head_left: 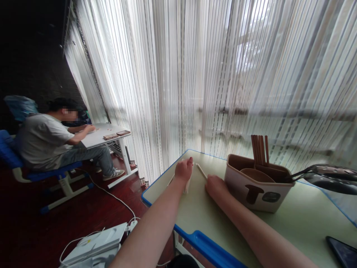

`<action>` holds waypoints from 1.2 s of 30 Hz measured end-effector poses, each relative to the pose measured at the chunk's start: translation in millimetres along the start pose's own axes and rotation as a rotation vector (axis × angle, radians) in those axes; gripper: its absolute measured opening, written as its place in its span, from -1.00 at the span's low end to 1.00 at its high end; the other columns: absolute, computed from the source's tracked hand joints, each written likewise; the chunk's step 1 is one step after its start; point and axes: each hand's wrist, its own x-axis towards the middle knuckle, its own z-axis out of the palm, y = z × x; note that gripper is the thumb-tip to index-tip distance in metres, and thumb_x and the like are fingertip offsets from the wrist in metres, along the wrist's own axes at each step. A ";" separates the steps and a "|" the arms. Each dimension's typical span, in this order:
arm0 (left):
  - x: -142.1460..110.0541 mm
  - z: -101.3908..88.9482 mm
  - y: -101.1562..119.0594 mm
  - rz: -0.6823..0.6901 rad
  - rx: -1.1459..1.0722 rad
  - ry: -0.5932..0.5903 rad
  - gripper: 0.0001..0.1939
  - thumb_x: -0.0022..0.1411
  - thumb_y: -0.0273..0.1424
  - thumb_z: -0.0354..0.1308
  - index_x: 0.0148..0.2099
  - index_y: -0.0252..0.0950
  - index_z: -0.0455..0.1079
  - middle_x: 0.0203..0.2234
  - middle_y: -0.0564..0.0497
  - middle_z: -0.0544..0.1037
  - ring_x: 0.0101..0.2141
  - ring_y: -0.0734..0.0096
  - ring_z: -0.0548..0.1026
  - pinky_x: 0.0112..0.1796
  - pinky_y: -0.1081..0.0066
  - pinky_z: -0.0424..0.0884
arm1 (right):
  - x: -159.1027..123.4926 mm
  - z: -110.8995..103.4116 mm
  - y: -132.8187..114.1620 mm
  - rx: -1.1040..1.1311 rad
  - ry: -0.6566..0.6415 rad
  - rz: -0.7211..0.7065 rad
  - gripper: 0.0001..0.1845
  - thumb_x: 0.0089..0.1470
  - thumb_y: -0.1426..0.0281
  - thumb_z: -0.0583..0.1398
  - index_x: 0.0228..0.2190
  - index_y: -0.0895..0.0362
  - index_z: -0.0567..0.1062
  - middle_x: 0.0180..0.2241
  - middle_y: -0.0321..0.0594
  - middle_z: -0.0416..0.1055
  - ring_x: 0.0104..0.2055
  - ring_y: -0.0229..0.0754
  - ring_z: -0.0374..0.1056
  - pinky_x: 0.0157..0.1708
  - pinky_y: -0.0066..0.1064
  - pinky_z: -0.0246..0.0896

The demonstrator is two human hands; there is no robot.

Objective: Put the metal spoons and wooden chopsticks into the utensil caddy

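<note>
My left hand [184, 169] rests on the far left part of the pale green table [279, 230], closed over light-coloured sticks [187, 185] that poke out below it. My right hand [216, 186] lies just to its right, fingers curled, with a pale chopstick [201, 171] running from it toward the far edge. It sits right beside a beige utensil holder [259, 188] that holds several brown chopsticks [260, 149] and a wooden spoon.
A dark perforated ladle [326, 175] reaches in from the right over the holder. A black phone [343, 251] lies at the table's near right corner. Striped curtains hang behind. A seated person [47, 139] works at a white desk at left. White devices and cables lie on the floor.
</note>
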 end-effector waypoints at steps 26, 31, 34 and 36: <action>14.2 11.1 -8.2 -0.387 -0.703 -0.143 -0.89 0.11 -0.46 0.17 -0.31 -0.43 0.43 -0.41 -0.15 0.56 -0.45 0.38 0.54 -0.49 0.42 0.47 | 11.3 17.7 13.6 0.769 0.091 -0.208 -0.67 0.02 0.30 0.05 -0.19 0.15 0.44 -0.30 -0.17 0.48 -0.28 -0.16 0.37 -0.25 -0.33 0.26; 14.4 9.4 -6.0 -0.386 -0.704 -0.108 -0.88 0.09 -0.46 0.17 -0.30 -0.43 0.41 -0.45 -0.12 0.55 -0.50 0.43 0.51 -0.53 0.47 0.43 | 12.7 20.9 15.5 0.801 0.071 -0.187 -0.64 0.01 0.24 0.08 -0.20 0.16 0.45 -0.34 -0.18 0.48 -0.34 -0.18 0.36 -0.31 -0.36 0.26; 15.7 8.5 -9.1 -0.384 -0.699 -0.056 -0.86 0.08 -0.44 0.18 -0.29 -0.41 0.40 -0.44 -0.11 0.54 -0.51 0.47 0.50 -0.53 0.49 0.42 | 10.1 20.1 13.2 0.825 0.065 -0.134 -0.60 -0.01 0.20 0.09 -0.17 0.15 0.43 -0.42 -0.24 0.45 -0.44 -0.22 0.32 -0.44 -0.41 0.24; 17.0 8.4 -11.4 -0.386 -0.694 -0.017 -0.86 0.09 -0.42 0.18 -0.29 -0.40 0.39 -0.44 -0.09 0.54 -0.51 0.49 0.49 -0.52 0.50 0.42 | 8.1 18.1 11.1 0.896 0.063 -0.073 -0.58 -0.03 0.19 0.08 -0.16 0.14 0.42 -0.45 -0.28 0.42 -0.50 -0.26 0.29 -0.53 -0.44 0.20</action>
